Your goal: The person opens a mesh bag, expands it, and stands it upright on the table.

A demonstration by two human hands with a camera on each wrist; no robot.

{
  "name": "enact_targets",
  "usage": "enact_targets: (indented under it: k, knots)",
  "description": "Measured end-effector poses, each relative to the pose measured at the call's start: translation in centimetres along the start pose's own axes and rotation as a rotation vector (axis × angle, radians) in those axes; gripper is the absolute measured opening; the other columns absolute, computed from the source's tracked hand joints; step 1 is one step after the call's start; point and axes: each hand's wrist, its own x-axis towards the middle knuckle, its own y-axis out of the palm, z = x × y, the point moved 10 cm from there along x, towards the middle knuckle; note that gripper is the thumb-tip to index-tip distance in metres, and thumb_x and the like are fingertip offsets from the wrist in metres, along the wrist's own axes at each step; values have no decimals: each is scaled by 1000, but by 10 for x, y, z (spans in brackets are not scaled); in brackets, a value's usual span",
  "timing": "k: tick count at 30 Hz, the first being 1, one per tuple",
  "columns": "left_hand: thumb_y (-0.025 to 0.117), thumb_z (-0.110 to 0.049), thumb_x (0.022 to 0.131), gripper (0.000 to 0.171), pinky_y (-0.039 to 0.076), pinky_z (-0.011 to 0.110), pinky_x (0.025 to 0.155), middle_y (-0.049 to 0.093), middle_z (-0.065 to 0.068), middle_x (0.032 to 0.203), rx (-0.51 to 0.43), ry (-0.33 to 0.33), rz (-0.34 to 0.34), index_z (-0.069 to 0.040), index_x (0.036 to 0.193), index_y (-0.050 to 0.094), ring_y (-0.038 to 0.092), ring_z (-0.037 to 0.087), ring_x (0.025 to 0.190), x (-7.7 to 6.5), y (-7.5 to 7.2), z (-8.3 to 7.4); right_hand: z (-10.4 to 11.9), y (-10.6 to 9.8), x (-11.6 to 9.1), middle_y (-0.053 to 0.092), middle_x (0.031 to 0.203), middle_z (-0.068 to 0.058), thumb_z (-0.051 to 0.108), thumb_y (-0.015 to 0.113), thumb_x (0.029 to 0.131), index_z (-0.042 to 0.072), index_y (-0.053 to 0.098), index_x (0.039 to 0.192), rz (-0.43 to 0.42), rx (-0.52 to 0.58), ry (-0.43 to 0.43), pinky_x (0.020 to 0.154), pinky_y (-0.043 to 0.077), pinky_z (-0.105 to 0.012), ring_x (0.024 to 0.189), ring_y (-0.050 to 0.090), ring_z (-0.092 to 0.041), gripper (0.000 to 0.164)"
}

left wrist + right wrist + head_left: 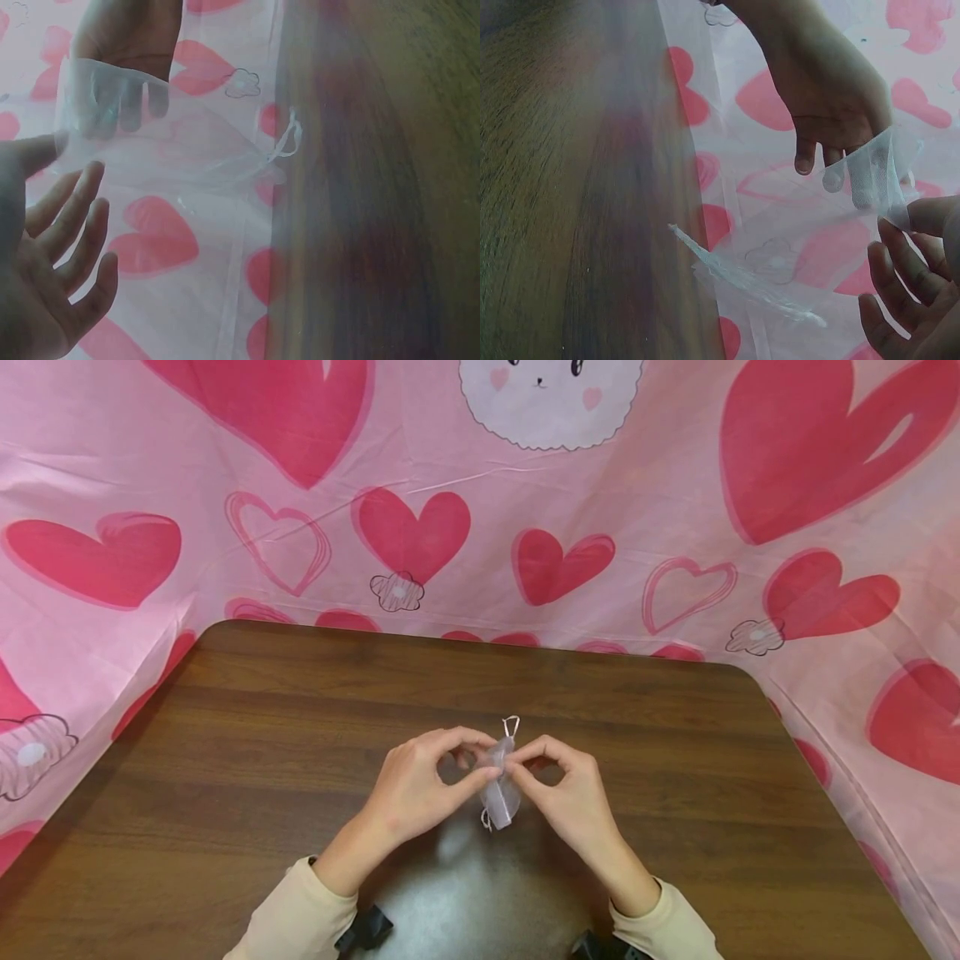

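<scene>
A small sheer, whitish mesh drawstring pouch (504,803) is between my two hands over the middle of the table. My left hand (416,785) pinches it from the left with thumb and index finger. From the right, my right hand (566,789) pinches it too, the fingertips of both hands close together. In the left wrist view the pouch (187,139) spreads out flat, a white cord loop (289,141) at its far corner. Through the see-through mesh (802,240), some fingers of the left hand (832,94) show in the right wrist view.
The dark brown wooden table (300,710) lies under both hands. A pink cloth with red hearts (562,568) hangs behind it and along the sides. Black devices (371,928) sit at both wrists, by the cream sleeves (300,910).
</scene>
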Motion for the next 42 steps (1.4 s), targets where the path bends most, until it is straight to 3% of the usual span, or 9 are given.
enact_targets:
  k: [7, 17, 24, 32, 37, 42]
  knots:
    - [82, -27, 82, 11, 47, 28, 63, 64, -20, 79, 38, 25, -49, -28, 92, 77, 59, 6, 73, 1, -5, 0, 7, 7, 0, 74, 89, 0, 0, 75, 85, 9, 77, 94, 50, 32, -79, 73, 52, -31, 80, 65, -14, 13]
    - [83, -18, 78, 17, 44, 29, 58, 63, -17, 75, 172, -3, -157, -29, 88, 76, 58, 3, 71, 0, -18, 4, 10, 7, 1, 73, 89, -1, 0, 75, 86, 10, 79, 97, 43, 27, -102, 71, 51, -27, 81, 65, -13, 15]
    - [82, -20, 80, 14, 44, 30, 57, 61, -16, 74, 187, 0, -164, -28, 89, 75, 58, 3, 70, 0, -15, 3, 8, 4, 1, 73, 86, 1, 2, 77, 84, 9, 77, 96, 9, 12, -83, 72, 52, -32, 78, 65, -13, 14]
    - [81, -22, 82, 11, 42, 29, 55, 61, -17, 71, 187, -1, -173, -27, 90, 75, 57, 3, 66, -2, -15, 2, 2, 9, 0, 72, 87, 8, 11, 77, 87, 11, 78, 97, 68, -33, 0, 75, 53, -36, 81, 64, -12, 11]
    - [82, -21, 81, 12, 41, 28, 54, 59, -18, 68, 207, 8, -173, -27, 87, 75, 58, 4, 63, -3, -14, 1, 3, 5, 0, 73, 86, 8, 9, 79, 84, 11, 78, 90, 27, -65, -1, 73, 52, -34, 79, 64, -11, 7]
    - [83, -20, 78, 14, 41, 27, 53, 58, -19, 66, 226, 21, -158, -27, 86, 74, 57, 4, 62, -3, -12, 1, 2, 2, 0, 73, 84, 8, 8, 81, 81, 12, 78, 87, 3, -77, 9, 72, 52, -39, 77, 64, -10, 8]
